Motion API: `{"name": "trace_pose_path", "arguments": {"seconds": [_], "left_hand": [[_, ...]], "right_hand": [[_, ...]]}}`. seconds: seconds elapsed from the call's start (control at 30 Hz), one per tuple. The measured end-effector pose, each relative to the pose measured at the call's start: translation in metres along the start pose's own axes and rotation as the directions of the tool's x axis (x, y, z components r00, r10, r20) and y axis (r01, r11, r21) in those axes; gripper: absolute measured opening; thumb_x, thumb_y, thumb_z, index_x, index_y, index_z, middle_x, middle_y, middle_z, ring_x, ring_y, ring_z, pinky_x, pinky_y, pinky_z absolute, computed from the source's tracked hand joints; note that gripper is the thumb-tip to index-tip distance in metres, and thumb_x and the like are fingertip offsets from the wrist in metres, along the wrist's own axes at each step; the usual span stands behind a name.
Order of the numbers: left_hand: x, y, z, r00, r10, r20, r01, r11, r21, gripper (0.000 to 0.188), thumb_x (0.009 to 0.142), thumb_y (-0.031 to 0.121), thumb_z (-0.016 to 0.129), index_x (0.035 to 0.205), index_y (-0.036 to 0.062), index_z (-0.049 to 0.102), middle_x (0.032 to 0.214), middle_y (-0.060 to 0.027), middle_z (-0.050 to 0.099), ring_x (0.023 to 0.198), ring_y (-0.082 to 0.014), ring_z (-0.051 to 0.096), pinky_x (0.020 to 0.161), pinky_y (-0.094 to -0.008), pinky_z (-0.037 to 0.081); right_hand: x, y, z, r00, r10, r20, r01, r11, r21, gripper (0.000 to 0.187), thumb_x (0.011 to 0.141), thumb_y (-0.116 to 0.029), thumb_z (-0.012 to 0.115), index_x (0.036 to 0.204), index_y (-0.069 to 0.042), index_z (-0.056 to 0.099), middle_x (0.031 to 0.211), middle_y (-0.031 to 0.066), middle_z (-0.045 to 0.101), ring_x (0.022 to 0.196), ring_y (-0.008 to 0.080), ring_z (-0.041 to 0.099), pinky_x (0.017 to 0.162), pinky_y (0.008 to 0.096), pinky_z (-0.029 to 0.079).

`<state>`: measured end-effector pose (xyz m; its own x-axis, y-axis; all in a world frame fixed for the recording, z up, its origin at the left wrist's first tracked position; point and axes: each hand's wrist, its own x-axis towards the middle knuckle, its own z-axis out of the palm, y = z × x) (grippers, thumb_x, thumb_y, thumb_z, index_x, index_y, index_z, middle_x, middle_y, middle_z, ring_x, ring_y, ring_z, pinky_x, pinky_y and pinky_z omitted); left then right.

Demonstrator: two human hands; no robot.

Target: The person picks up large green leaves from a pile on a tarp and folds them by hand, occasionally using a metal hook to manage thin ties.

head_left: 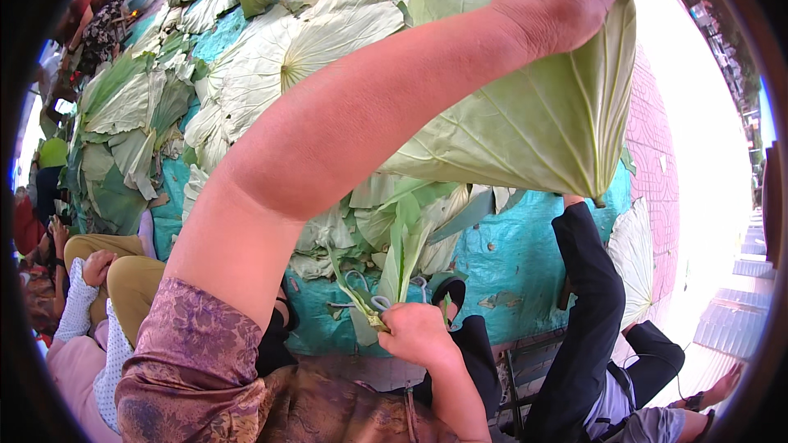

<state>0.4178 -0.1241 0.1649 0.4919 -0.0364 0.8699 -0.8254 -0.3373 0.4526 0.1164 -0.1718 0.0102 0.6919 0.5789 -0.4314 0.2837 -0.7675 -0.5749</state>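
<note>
My left arm reaches up across the view to the upper right. There my left hand (562,4) is closed on the edge of a large green lotus leaf (525,115), which hangs spread and partly folded with its veins showing. Low in the middle, my right hand (420,335) is closed round the gathered lower end of a folded leaf bundle (400,258), its green strips pointing upward. Pale cord loops (380,302) lie beside that grip. Whether the right fingers also hold the cord I cannot tell.
Many lotus leaves (271,57) lie heaped over a turquoise tarp (509,271). A co-worker's dark-clothed leg (587,271) is close on my right. Another seated person in yellowish trousers (123,262) is on my left. A pale leaf (632,258) lies at the tarp's right edge.
</note>
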Motion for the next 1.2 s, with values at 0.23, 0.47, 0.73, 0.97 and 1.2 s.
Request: {"name": "trace_pose_path", "arguments": {"seconds": [0.23,0.47,0.73,0.97,1.2], "left_hand": [[0.001,-0.167,-0.079,0.661,-0.592,-0.46,0.737,0.627,0.252,0.021,0.081,0.027,0.052,0.086,0.0096,0.062,0.084,-0.0138,0.062,0.08,-0.033,0.058,0.07,-0.0395,0.045],[-0.179,-0.28,-0.104,0.241,-0.826,-0.51,0.934,0.054,0.353,0.037,0.078,0.024,0.054,0.111,0.0069,0.054,0.108,-0.0142,0.059,0.097,-0.0305,0.056,0.081,-0.037,0.044],[-0.309,-0.351,-0.146,-0.073,-0.945,-0.318,0.551,0.228,-0.803,0.053,0.079,0.027,0.058,0.124,0.0069,0.04,0.124,-0.009,0.046,0.112,-0.0285,0.045,0.095,-0.0389,0.038],[-0.331,-0.291,-0.201,-0.102,-0.927,-0.36,0.978,-0.028,-0.207,0.043,0.081,0.01,0.056,0.122,0.0026,0.041,0.122,-0.0103,0.046,0.106,-0.0196,0.048,0.087,-0.033,0.04],[-0.236,-0.215,-0.191,0.846,-0.534,0.0,0.324,0.512,0.795,0.052,0.076,0.03,0.063,0.119,0.0071,0.046,0.122,-0.0123,0.047,0.114,-0.0283,0.041,0.096,-0.0441,0.029]], "right_hand": [[0.021,0.004,-0.018,1.0,0.027,0.006,-0.027,0.999,0.035,0.023,0.068,-0.025,0.054,0.066,-0.003,0.06,0.071,0.0142,0.059,0.067,0.0335,0.059,0.059,0.0435,0.047],[0.036,0.008,-0.018,0.996,0.091,0.021,-0.091,0.995,0.042,0.022,0.07,-0.027,0.058,0.065,-0.005,0.058,0.068,0.0112,0.057,0.063,0.0319,0.058,0.055,0.043,0.046],[0.054,0.006,-0.021,0.997,0.067,-0.031,-0.067,0.998,0.007,0.025,0.066,-0.03,0.062,0.064,-0.006,0.054,0.066,0.0081,0.055,0.061,0.029,0.057,0.052,0.0405,0.044],[0.057,0.007,-0.026,0.993,0.083,-0.082,-0.084,0.996,-0.015,0.025,0.065,-0.03,0.062,0.061,-0.006,0.054,0.064,0.0079,0.054,0.058,0.0286,0.056,0.05,0.0406,0.042],[0.058,0.012,-0.021,0.992,0.091,-0.088,-0.092,0.996,-0.003,0.025,0.065,-0.029,0.063,0.059,-0.006,0.054,0.061,0.0086,0.053,0.056,0.0288,0.056,0.049,0.0405,0.042]]}}
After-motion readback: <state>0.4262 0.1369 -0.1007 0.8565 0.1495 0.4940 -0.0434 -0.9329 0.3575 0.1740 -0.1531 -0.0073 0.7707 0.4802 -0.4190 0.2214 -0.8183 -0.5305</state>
